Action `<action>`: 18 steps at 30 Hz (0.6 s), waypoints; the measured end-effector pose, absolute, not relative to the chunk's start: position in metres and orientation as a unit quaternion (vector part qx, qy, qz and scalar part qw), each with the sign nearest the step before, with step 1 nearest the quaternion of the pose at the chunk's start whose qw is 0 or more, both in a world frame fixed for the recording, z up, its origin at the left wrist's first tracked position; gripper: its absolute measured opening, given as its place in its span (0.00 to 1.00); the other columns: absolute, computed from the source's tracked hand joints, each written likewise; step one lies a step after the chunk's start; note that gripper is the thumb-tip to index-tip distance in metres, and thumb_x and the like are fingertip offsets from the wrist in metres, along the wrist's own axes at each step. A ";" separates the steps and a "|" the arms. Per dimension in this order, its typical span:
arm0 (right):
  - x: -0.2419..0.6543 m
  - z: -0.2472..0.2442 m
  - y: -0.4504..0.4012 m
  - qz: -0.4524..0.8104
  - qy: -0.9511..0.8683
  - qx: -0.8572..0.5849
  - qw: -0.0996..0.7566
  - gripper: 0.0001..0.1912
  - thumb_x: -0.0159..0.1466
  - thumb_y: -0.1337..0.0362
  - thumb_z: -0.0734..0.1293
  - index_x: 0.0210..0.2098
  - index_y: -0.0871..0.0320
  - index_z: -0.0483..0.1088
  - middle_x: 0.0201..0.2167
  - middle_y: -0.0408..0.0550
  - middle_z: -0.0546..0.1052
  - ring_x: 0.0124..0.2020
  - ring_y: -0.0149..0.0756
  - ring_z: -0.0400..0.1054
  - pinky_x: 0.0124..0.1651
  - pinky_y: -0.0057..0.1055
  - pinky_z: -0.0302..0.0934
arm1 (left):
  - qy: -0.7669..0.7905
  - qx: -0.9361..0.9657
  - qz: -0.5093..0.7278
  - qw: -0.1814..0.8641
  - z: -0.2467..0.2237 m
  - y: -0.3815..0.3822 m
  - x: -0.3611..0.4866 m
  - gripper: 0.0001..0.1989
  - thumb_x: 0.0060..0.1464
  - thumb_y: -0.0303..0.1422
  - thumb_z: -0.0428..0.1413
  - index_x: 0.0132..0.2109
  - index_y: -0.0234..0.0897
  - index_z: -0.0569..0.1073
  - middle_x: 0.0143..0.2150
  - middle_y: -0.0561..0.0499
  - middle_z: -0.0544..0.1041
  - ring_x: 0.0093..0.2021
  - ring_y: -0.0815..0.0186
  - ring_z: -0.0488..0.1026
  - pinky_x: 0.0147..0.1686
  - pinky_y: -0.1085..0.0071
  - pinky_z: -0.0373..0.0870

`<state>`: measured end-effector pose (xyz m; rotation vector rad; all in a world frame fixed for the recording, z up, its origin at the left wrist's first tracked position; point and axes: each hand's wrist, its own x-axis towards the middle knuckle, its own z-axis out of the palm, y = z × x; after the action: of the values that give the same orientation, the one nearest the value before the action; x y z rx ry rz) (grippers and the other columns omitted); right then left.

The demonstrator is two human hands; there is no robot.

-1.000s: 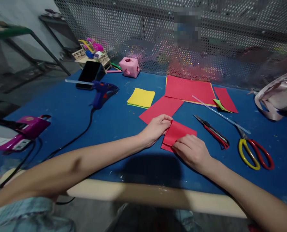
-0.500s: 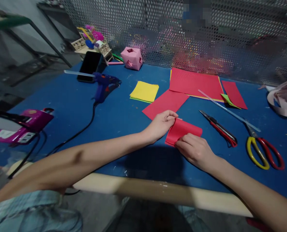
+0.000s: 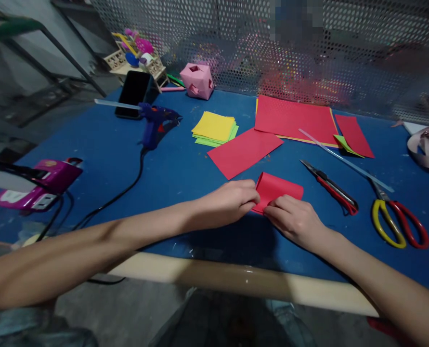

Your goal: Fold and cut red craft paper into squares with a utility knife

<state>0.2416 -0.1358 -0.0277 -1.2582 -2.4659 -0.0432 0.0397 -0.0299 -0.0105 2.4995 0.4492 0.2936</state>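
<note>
A small piece of red paper is bent over on itself, its curved fold at the far side. My left hand pinches its near left edge with closed fingers. On the near edge, a little to the right, my right hand presses the paper with its fingers together. Beyond my hands lies a flat red strip. Farther back is a stack of yellow and green squares. A red utility knife lies right of the folded paper.
Scissors and a clear glue stick lie at the right. Large red sheets sit at the back. Left are a blue glue gun with its cord, a phone and a purple device. A pink paper ball stands behind.
My left hand has moved from the paper's far left corner down to its near edge. The view has shifted slightly, and more of the red strip and green squares shows.
</note>
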 end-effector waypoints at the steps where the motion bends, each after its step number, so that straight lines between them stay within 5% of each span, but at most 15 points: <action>1: 0.242 -0.027 -0.136 -0.011 -0.875 -0.449 0.182 0.14 0.72 0.67 0.57 0.40 0.62 0.74 0.30 0.50 0.75 0.31 0.33 0.66 0.31 0.29 0.55 | 0.165 0.942 0.096 0.277 -0.013 -0.031 0.038 0.11 0.62 0.27 0.49 0.37 0.34 0.75 0.35 0.50 0.72 0.36 0.67 0.70 0.38 0.73 0.64; 18: 0.248 -0.015 -0.137 0.051 -0.874 -0.455 0.164 0.14 0.71 0.66 0.58 0.38 0.62 0.74 0.33 0.52 0.76 0.35 0.34 0.70 0.35 0.29 0.62 | 0.131 0.951 0.104 0.260 -0.028 -0.030 0.033 0.09 0.62 0.28 0.50 0.34 0.35 0.72 0.38 0.49 0.71 0.40 0.65 0.67 0.42 0.72 0.62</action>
<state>0.2484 -0.1373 -0.0147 -1.2964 -2.4924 0.1442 0.0330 -0.0299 -0.0281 2.5764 0.3546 0.2810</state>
